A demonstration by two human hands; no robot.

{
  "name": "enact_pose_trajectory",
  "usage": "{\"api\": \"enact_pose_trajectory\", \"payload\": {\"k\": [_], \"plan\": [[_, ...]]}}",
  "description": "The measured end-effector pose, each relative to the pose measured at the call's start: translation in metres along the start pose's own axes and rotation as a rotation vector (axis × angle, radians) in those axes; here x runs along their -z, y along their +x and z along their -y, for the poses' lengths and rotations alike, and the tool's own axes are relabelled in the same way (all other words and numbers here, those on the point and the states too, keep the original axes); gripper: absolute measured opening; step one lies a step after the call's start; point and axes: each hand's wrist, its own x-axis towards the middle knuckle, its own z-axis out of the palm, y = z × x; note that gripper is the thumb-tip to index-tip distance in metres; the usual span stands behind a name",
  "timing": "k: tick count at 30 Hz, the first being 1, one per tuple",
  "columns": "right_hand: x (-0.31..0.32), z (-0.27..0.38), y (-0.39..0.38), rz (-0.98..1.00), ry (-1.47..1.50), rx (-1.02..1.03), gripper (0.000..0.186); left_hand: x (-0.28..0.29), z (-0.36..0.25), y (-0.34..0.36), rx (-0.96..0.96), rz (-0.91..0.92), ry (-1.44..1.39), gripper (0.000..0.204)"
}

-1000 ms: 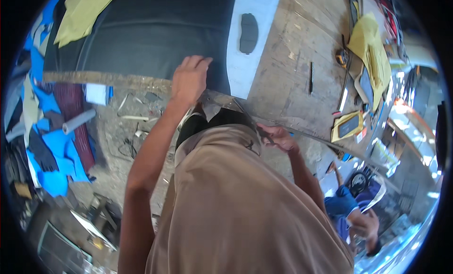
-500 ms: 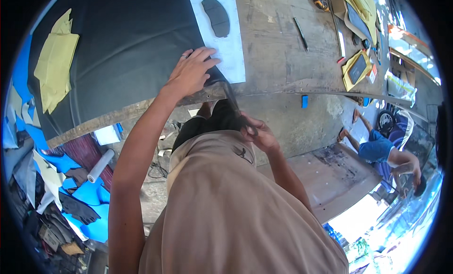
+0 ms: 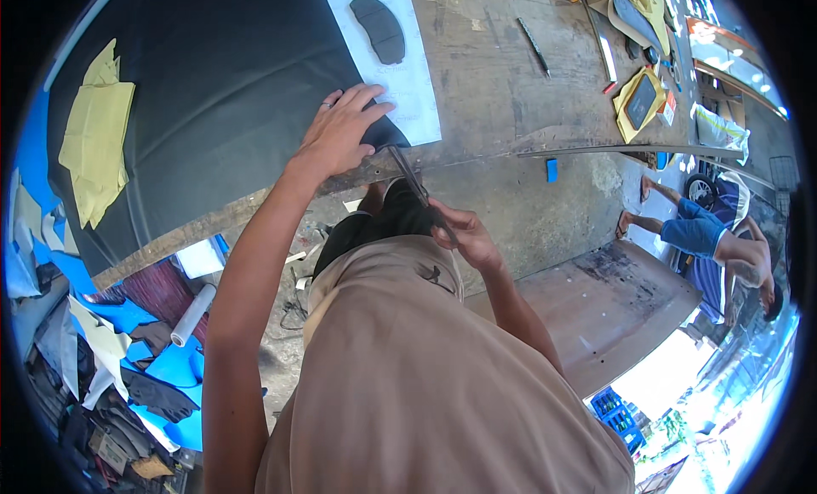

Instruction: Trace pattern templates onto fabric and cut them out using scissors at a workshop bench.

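My left hand [image 3: 339,135] lies on a large black sheet of smooth material [image 3: 230,85], fingers spread near its right front corner at the table edge. Low in front of the table, my right hand [image 3: 466,236] grips dark scissors [image 3: 414,181] by the handles. Their blades point up and left, with the tips at the sheet's corner beside my left thumb; whether they bite into the material I cannot tell. Partly under the sheet is a white printed paper [image 3: 423,111], with a dark curved, pad-shaped piece [image 3: 379,30] on it.
Folded yellow paper [image 3: 98,145] rests on the black sheet. On the wooden table [image 3: 477,85] lie a pen [image 3: 534,47] and a yellow pad with a dark piece [image 3: 640,102]. Blue and grey scraps [image 3: 174,358] pile up below left. Another person [image 3: 715,247] bends over at right.
The scissors, blurred earlier, now show sharply with their tips at the sheet's corner. My left hand stays nearly in place. The view has shifted slightly, and the other person's pose has changed.
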Motion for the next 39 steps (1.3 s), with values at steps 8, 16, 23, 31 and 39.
{"api": "enact_pose_trajectory", "payload": {"k": [8, 16, 23, 31, 39], "plan": [[0.002, 0.003, -0.018, -0.120, 0.144, 0.082, 0.056, -0.002, -0.008, 0.007, 0.002, -0.007, 0.049, 0.072], [0.010, -0.015, 0.001, 0.019, 0.226, 0.033, 0.060, -0.003, 0.000, 0.010, -0.058, 0.013, 0.036, 0.066], [0.019, -0.001, -0.001, 0.006, 0.199, 0.070, 0.057, -0.004, 0.007, 0.005, -0.031, -0.002, 0.015, 0.064], [0.015, 0.011, 0.018, -0.065, -0.064, 0.067, 0.057, -0.001, 0.004, 0.003, -0.018, -0.021, 0.033, 0.060], [0.016, 0.026, 0.023, -0.054, -0.125, 0.027, 0.062, -0.003, 0.005, 0.002, -0.010, -0.027, 0.031, 0.060]]}}
